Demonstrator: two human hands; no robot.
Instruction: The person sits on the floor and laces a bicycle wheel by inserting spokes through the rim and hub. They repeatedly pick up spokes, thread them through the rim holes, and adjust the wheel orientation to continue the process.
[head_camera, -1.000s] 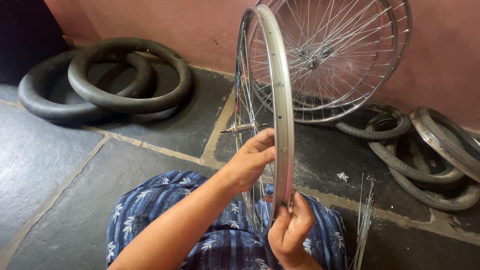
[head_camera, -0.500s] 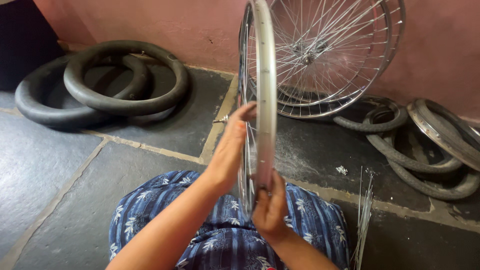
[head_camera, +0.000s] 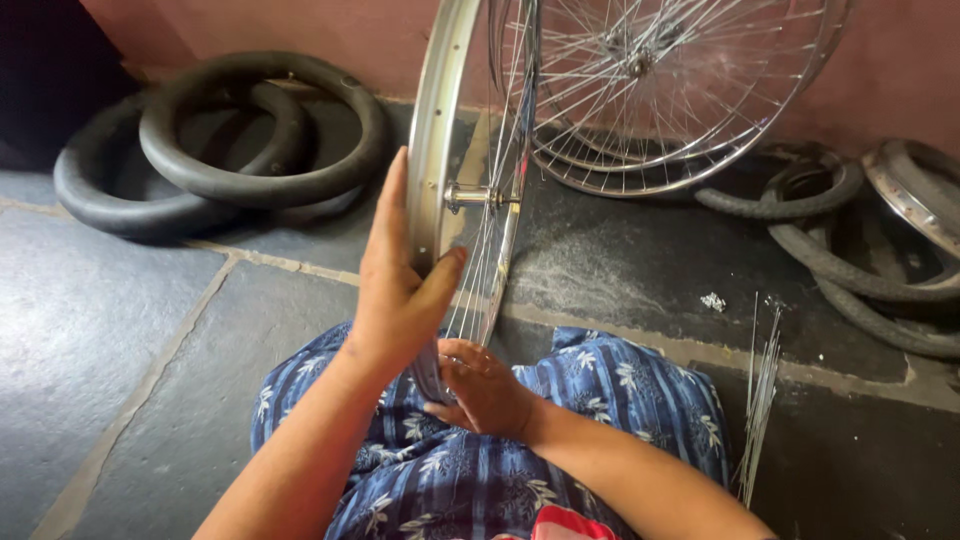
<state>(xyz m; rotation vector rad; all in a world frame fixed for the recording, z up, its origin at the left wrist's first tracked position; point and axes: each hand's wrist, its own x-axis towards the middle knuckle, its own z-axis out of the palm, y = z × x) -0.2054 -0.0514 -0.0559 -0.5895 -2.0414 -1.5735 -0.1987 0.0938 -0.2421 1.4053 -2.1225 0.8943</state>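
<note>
No packages, labels, signs or screens appear anywhere in this view.

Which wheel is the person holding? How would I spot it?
Start at the pink wall, where spoked wheels lean. Nearer, above the blue flowered lap, one silver wheel stands upright, edge-on. Only this one has the left hand and right hand on its rim.
</note>
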